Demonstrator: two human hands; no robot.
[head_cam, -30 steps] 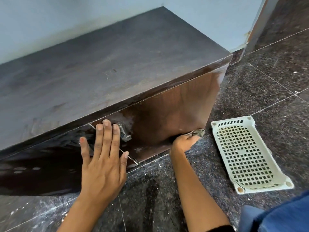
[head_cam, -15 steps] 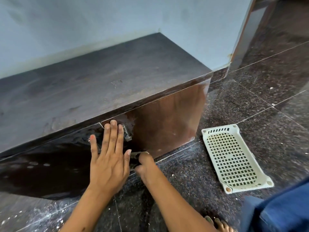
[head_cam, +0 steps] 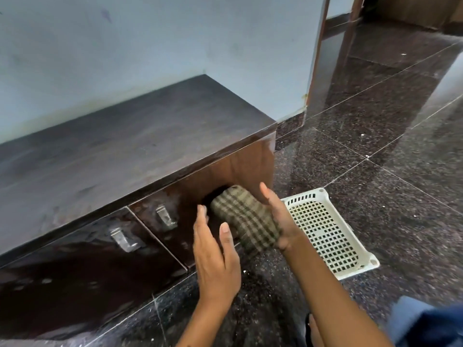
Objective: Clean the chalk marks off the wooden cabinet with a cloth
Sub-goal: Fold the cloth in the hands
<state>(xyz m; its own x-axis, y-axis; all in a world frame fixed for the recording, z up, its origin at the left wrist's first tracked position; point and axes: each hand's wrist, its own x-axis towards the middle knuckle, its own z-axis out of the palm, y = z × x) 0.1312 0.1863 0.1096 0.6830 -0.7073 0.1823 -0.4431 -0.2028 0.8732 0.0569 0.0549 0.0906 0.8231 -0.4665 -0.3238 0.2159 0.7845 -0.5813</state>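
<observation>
Wooden cabinet [head_cam: 140, 156]: low, dark, set against the wall; beyond and left of both sets of fingers. Top mostly dull and smeared, faint pale traces toward its near left part, possibly chalk residue; cannot tell for certain. Right-hand door front glossy brown, hazy whitish film around the handle just left of the fingers, so likely some wiping left there. Left door dark and reflective, a few pale spots low down.

Floor: dark speckled stone under the hands, white dust scattered near the cabinet base.

Plastic tray [head_cam: 360, 269]: cream, perforated, on the floor just right of the right fingers.

Cloth [head_cam: 246, 219]: checked green-brown, rolled or bunched, lifted off the wood, between the two hands in front of the right door.

Right hand [head_cam: 278, 221]: cradling the cloth from the right, fingers fairly straight along it, thumb side hidden.

Left hand [head_cam: 215, 251]: fingers extended and relaxed, thumb tip near the cloth's lower end, contact uncertain.

Judged stage: mid-task, cloth being refolded or regripped; most of front apparently wiped, haze and spots remaining.
</observation>
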